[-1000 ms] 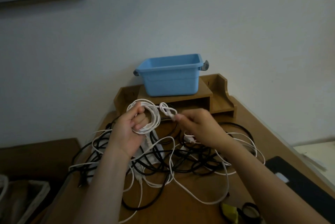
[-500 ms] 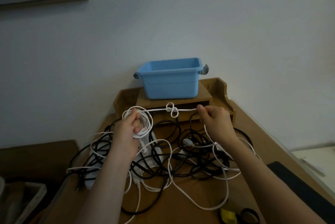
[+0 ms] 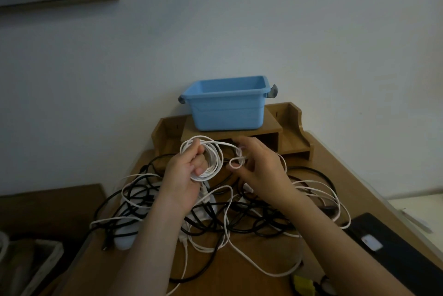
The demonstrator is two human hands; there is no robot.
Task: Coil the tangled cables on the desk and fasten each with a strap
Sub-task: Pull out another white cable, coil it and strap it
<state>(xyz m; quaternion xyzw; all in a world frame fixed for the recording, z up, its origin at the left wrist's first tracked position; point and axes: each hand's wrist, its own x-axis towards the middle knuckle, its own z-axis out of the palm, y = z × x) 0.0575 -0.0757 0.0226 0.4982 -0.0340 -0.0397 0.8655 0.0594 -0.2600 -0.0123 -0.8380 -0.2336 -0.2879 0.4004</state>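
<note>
Now the right hand (image 3: 259,171) has been brought back to the coil (image 3: 212,163).
The coil of white cable is clamped in the curled fingers of the left hand (image 3: 184,175), above the worktop (image 3: 239,279). The knot (image 3: 236,163), a small loop just beside the coil, is pinched by the right hand. Half a second ago the cable was stretched taut between hands held well apart; that slack has now been given back. The knot is judged not yet undone, so winding is likely stalled until it is freed. Below, the tangle (image 3: 239,221) of black and white cables is left on the worktop, and no strap is seen on the coil.
</note>
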